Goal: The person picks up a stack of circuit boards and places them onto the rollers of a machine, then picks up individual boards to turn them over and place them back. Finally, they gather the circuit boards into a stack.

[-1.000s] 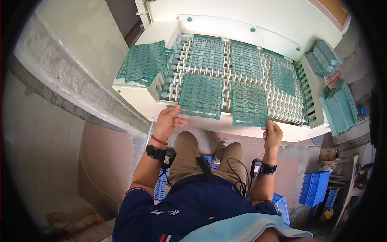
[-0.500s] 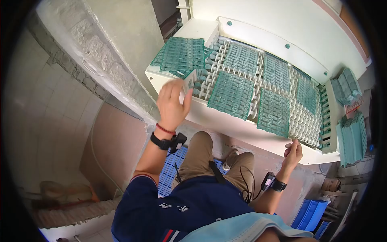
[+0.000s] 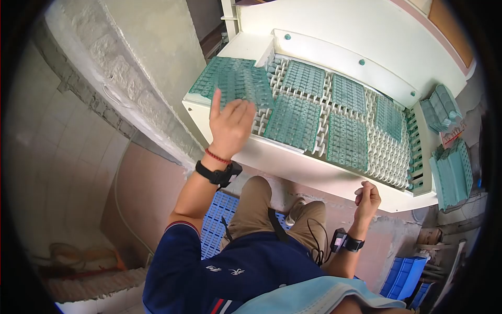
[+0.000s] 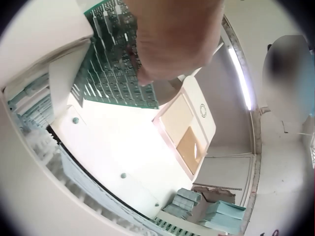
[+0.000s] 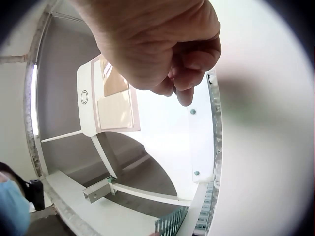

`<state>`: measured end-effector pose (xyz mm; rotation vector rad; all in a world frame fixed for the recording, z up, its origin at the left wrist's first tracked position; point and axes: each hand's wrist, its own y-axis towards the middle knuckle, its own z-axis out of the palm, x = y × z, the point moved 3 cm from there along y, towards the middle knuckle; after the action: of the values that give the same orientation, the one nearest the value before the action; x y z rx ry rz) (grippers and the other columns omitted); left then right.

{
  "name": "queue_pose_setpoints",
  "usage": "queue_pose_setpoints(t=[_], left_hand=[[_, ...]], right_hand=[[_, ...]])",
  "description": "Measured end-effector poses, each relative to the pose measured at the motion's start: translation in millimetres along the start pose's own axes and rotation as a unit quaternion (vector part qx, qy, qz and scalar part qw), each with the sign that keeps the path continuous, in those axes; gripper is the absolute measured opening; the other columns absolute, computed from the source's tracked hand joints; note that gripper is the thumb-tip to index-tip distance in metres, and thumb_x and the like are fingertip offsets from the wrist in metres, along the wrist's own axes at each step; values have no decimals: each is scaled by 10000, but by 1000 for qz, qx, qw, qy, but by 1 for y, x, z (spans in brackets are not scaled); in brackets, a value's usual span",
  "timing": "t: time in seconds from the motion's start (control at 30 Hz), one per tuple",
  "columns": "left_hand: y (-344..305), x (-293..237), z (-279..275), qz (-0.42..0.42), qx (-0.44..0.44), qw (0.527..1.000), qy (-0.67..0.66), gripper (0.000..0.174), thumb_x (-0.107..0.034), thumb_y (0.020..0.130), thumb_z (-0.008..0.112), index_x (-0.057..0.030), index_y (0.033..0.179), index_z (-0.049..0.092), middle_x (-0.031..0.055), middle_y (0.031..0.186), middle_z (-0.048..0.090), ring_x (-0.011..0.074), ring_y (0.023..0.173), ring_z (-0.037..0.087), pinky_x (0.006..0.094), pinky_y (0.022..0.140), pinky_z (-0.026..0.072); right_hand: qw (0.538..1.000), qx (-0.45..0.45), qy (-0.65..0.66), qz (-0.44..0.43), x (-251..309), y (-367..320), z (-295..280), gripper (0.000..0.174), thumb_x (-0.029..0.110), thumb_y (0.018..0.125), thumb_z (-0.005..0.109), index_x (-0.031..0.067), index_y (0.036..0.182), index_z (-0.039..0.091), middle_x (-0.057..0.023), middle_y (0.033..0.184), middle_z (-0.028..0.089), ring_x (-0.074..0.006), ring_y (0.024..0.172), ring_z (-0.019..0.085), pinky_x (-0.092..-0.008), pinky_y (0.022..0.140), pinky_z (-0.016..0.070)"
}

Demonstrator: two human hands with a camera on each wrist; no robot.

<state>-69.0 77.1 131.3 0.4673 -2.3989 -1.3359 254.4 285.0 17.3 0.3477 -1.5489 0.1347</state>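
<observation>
Held at its near edge, a green circuit board panel (image 3: 243, 83) is in my left hand (image 3: 232, 128), blurred above the left end of the roller conveyor. In the left wrist view, the board (image 4: 110, 64) hangs beside my palm, with my thumb on its face. More green boards (image 3: 206, 78) lie on the white ledge under it. On the white rollers, a green board (image 3: 292, 123) and another board (image 3: 348, 142) lie in the near row, with several more behind. My right hand (image 3: 368, 199) hangs before the machine's front edge, fingers loosely curled around nothing.
The white machine hood (image 3: 345, 31) rises behind the rollers. Pale green racks (image 3: 451, 175) stand off the conveyor's right end. A concrete pillar (image 3: 141, 68) is on the left. Blue bins (image 3: 402, 277) sit low at the right, and a blue slatted mat (image 3: 219, 222) lies underfoot.
Both hands have left the two near-row boards, which now lie on the rollers. My left hand has moved to the left stack and taken hold of a board. My right hand has drawn back.
</observation>
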Motion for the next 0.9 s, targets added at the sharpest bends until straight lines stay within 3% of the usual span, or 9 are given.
queue_pose_setpoints(t=[0.07, 0.2, 0.27, 0.3, 0.37, 0.47, 0.67, 0.73, 0.9], left_hand=[[2, -19, -22, 74, -62, 995, -28, 140, -83, 681, 617, -75, 821, 629, 35, 796, 626, 168, 824, 595, 472, 992, 264], [-2, -59, -44, 129, -66, 985, -95, 128, -76, 715, 573, -87, 829, 633, 27, 816, 629, 162, 843, 599, 458, 994, 263], [-9, -79, -44, 204, -66, 967, -135, 160, -80, 748, 531, -85, 865, 640, 21, 845, 634, 160, 887, 594, 448, 985, 272], [-13, -85, -44, 207, -68, 966, -140, 160, -80, 748, 531, -85, 865, 640, 21, 845, 634, 160, 887, 594, 448, 985, 272], [-20, -101, -40, 266, -31, 946, -183, 183, -86, 758, 529, -77, 899, 644, 16, 855, 635, 154, 909, 589, 442, 975, 283], [-31, -119, -38, 292, -42, 930, -217, 193, -105, 765, 527, -75, 914, 646, 27, 861, 635, 153, 928, 583, 427, 965, 294], [-34, -130, -24, 222, 17, 932, -287, 164, -206, 723, 665, -134, 868, 636, 5, 988, 613, 172, 968, 570, 509, 981, 284], [-31, -119, -25, 154, 36, 942, -296, 237, -262, 691, 703, -126, 868, 624, 20, 1008, 605, 181, 994, 556, 523, 975, 289], [-51, -83, -21, 77, 74, 957, -270, 281, -169, 606, 747, -75, 827, 601, 37, 905, 595, 207, 864, 562, 532, 968, 295]], right_hand=[[1000, 15, 0, 9, 4, -6, 10, 208, 214, 873, 531, 23, 810, 581, -26, 554, 538, -31, 387, 381, -165, 352, 273], [983, 169, 47, 59, 26, -28, 50, 257, 249, 872, 529, 0, 838, 586, -50, 596, 573, -49, 419, 450, -164, 367, 319], [963, 227, 121, 86, 40, -42, 67, 281, 264, 869, 530, -12, 888, 577, -73, 637, 597, -61, 429, 470, -163, 372, 353], [964, 221, 121, 85, 45, -47, 74, 281, 264, 869, 530, -12, 888, 577, -73, 637, 597, -61, 429, 470, -163, 372, 353], [927, 250, 263, 97, 56, -56, 85, 278, 260, 872, 524, -15, 891, 555, -96, 672, 613, -67, 435, 480, -169, 367, 373], [931, 262, 215, 138, 49, -58, 82, 235, 227, 877, 515, -7, 866, 537, -106, 686, 619, -66, 429, 477, -176, 359, 376], [967, 194, 120, 118, 45, -33, 55, 194, 193, 872, 528, 15, 796, 549, -71, 654, 606, -53, 419, 464, -168, 352, 355], [996, 77, 40, 37, 40, -4, 24, 215, 202, 882, 507, 37, 750, 550, -30, 550, 534, -54, 365, 387, -179, 319, 274], [998, -50, -43, -6, 15, 77, -81, 271, 246, 881, 509, 5, 791, 593, 5, 503, 471, -33, 363, 333, -185, 325, 254]])
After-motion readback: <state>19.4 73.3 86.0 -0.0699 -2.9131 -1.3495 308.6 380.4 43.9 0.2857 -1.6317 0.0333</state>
